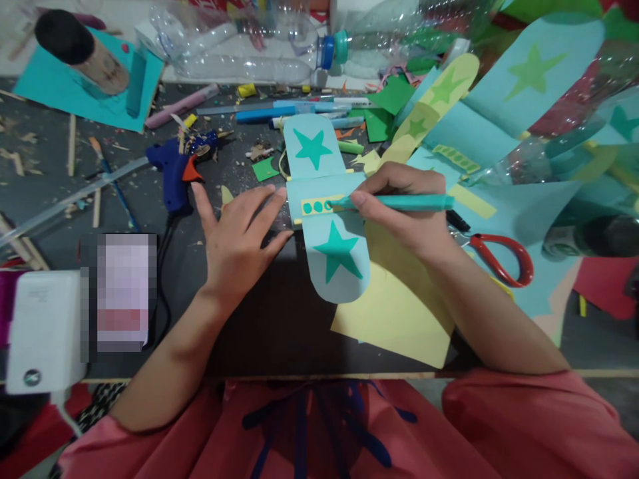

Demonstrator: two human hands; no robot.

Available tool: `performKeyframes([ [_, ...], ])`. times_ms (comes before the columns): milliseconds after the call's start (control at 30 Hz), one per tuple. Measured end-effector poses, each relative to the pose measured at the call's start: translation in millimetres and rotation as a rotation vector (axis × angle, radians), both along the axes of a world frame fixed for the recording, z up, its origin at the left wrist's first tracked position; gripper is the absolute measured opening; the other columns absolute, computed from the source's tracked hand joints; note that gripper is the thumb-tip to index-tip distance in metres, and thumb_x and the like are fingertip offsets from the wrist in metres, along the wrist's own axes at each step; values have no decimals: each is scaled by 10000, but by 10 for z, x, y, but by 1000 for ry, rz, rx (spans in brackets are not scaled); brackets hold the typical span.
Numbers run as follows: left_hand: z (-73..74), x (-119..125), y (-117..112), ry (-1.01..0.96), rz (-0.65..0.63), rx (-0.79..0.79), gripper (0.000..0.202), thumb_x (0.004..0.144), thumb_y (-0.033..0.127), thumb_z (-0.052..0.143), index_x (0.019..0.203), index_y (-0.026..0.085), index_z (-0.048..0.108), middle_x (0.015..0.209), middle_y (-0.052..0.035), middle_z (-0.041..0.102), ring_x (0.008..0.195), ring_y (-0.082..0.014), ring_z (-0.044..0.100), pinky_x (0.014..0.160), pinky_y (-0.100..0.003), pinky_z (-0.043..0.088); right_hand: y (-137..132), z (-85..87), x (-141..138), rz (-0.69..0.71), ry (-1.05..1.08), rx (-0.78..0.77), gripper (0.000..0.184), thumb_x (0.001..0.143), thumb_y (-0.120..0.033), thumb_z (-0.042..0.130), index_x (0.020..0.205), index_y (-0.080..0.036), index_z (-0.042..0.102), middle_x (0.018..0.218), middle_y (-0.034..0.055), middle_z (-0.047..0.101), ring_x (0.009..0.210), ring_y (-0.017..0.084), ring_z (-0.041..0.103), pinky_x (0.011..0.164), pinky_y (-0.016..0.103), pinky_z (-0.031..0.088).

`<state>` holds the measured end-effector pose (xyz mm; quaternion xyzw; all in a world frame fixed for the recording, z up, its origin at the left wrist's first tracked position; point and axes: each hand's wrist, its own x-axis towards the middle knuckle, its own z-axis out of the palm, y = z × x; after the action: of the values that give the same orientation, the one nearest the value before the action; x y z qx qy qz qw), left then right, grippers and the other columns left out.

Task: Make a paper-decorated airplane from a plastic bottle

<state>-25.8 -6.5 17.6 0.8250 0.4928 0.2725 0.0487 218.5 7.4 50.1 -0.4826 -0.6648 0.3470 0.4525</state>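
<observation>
A light blue paper airplane model lies on the dark table, with a green star on each rounded wing. Across its body runs a yellow strip bearing green dots. My right hand grips a teal marker, its tip on the strip near the third dot. To the left, my left hand rests with fingers spread, the fingertips beside the edge of the model's body. Whether they touch it I cannot tell. Yellow paper lies partly under my right forearm.
A blue glue gun lies left of my left hand, near a phone and a white power bank. Red-handled scissors sit at right. Plastic bottles, markers and another star-decorated paper model crowd the back.
</observation>
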Motion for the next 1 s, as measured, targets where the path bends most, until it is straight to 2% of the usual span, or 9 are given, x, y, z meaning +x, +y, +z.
performKeyframes([
  [167, 10, -3, 12, 16, 8, -5, 492, 911, 343, 613, 1382, 437, 511, 1331, -20, 667, 1217, -314, 639, 1260, -675, 51, 5, 14, 6, 31, 16, -45, 300, 806, -384, 727, 595, -216, 596, 590, -13, 600, 552, 129, 538, 507, 281, 418],
  [367, -15, -7, 28, 42, 1, 47, 384, 941, 362, 548, 1325, 357, 561, 1308, -8, 681, 1186, -285, 657, 1249, -684, 34, 13, 29, 14, -2, 22, -37, 283, 795, -385, 741, 614, -230, 590, 594, -12, 590, 562, 139, 536, 522, 297, 429],
  [467, -2, -2, 19, 60, -1, 64, 391, 941, 356, 545, 1331, 329, 562, 1306, -18, 683, 1182, -277, 660, 1258, -653, 40, 14, 23, 21, 15, 23, -45, 266, 795, -371, 747, 624, -227, 603, 606, -11, 595, 569, 137, 539, 532, 297, 432],
  [567, 17, 0, 11, 49, 2, 34, 400, 935, 361, 557, 1334, 342, 563, 1324, -21, 674, 1197, -280, 653, 1272, -632, 48, 13, 21, 26, 36, 15, -55, 250, 798, -350, 741, 628, -220, 613, 605, -17, 595, 573, 132, 537, 535, 292, 428],
  [700, 11, -8, 21, 14, -7, 11, 418, 924, 371, 592, 1340, 377, 550, 1322, -30, 676, 1195, -287, 650, 1247, -690, 77, 15, 35, 21, 13, 23, -39, 241, 778, -281, 743, 598, -213, 598, 582, -25, 599, 556, 123, 535, 514, 278, 420],
  [767, 4, -11, 26, 4, -12, 2, 425, 929, 371, 585, 1351, 381, 535, 1329, -23, 672, 1202, -285, 642, 1234, -713, 68, 22, 38, 19, -10, 79, -15, 244, 786, -251, 731, 592, -215, 588, 571, -31, 599, 533, 114, 544, 493, 265, 414],
  [900, 15, -13, 20, 9, -4, -11, 447, 921, 356, 596, 1363, 382, 534, 1339, -31, 665, 1207, -293, 637, 1247, -690, 53, 40, 28, 42, -37, 210, 40, 240, 807, -199, 707, 613, -223, 568, 551, -48, 609, 491, 95, 558, 460, 241, 405],
  [1000, 28, -11, 12, 10, 9, -47, 467, 913, 347, 599, 1371, 412, 530, 1352, -23, 654, 1223, -315, 631, 1253, -684, 35, 46, 16, 71, -40, 157, 30, 264, 804, -246, 733, 603, -225, 562, 552, -43, 604, 501, 97, 550, 469, 247, 409],
])
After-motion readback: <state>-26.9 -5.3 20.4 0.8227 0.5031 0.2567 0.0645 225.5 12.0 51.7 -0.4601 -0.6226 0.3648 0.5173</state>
